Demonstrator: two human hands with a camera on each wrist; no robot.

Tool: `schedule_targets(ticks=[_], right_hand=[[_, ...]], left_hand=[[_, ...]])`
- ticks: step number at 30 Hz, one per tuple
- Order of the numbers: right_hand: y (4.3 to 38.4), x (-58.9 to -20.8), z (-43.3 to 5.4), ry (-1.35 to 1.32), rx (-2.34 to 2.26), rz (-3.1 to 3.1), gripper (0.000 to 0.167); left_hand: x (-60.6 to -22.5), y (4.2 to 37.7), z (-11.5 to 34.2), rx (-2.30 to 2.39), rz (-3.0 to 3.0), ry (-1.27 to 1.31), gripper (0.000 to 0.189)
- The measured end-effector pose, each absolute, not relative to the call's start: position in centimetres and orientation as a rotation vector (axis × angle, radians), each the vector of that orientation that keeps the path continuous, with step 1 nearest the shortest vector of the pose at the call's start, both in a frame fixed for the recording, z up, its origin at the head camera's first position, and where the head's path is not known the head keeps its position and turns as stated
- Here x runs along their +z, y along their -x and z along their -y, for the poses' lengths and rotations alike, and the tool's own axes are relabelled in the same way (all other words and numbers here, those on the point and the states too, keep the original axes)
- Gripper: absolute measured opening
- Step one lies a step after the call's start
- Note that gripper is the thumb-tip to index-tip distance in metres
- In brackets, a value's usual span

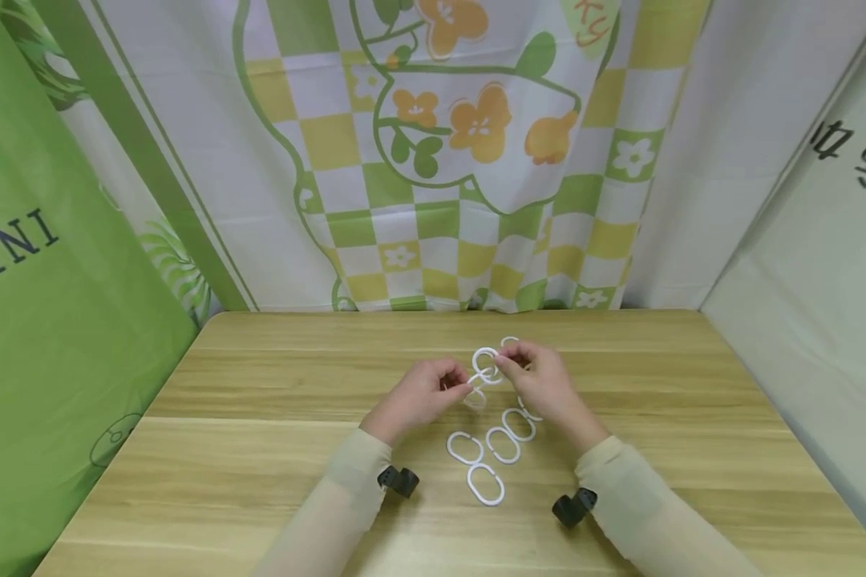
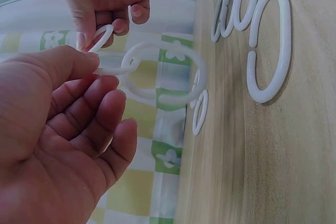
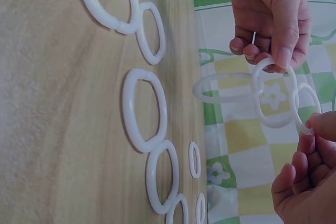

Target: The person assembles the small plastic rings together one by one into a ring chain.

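Both hands are raised close together over the table, holding a short chain of white oval plastic rings with small gaps. My left hand (image 1: 422, 394) pinches the middle ring (image 3: 275, 125) between thumb and fingers. Another ring (image 3: 207, 98) hangs from that one on the table side. The fingertips of my right hand (image 1: 544, 383) pinch the linked ring (image 3: 298, 116) on the other side. In the left wrist view, the palm of the left hand (image 2: 68, 119) faces the camera, its other fingers loosely bent. A thin white sliver (image 3: 254, 38) shows by the left fingers.
Several similar rings lie on the wooden table (image 1: 260, 481) below the hands, among them a near ring (image 1: 469, 482) and one beside it (image 1: 449, 446). One ring (image 1: 509, 338) lies farther back, beyond the right hand. A patterned curtain (image 1: 433, 232) hangs behind the table.
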State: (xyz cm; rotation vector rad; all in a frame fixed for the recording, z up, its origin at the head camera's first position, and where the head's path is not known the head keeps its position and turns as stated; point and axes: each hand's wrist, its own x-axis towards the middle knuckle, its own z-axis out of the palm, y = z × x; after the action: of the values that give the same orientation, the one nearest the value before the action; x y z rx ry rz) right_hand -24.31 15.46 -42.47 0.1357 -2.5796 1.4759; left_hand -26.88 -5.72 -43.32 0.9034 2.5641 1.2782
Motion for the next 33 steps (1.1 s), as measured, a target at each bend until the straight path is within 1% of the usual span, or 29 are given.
schedule_targets(ticks=[4,11,16,19,26,29,33], right_hand=[[24.2,-42.6,-15.1,-0.108,1.471,2.568,0.012],[23.9,-42.4,-14.6,-0.06,1.51,2.508,0.016],[23.6,-42.4,-14.2,-0.071,1.574,2.447,0.012],[23.5,-42.6,-14.1,-0.089,1.632,2.416,0.011],[23.4,-42.9,-14.2,-0.121,1.783,2.397,0.015],[23.5,-42.9,-14.6,-0.151,1.763,2.437,0.015],[24.1,-43.4,-15.9,-0.196,1.638,2.534,0.012]], left_hand=[[-43.4,26.8,5.7,1.276,-2.569,-0.926,0.008],[-43.2,26.7,5.5,1.284,-2.524,-0.93,0.009],[-43.4,26.8,5.5,1.363,-2.51,-0.834,0.019],[-43.5,26.8,5.5,1.424,-2.529,-0.81,0.022],[-43.5,26.9,5.4,1.551,-2.565,-0.828,0.016],[-43.6,27.1,5.5,1.59,-2.575,-0.823,0.013],[-43.4,27.1,5.7,1.626,-2.566,-0.808,0.009]])
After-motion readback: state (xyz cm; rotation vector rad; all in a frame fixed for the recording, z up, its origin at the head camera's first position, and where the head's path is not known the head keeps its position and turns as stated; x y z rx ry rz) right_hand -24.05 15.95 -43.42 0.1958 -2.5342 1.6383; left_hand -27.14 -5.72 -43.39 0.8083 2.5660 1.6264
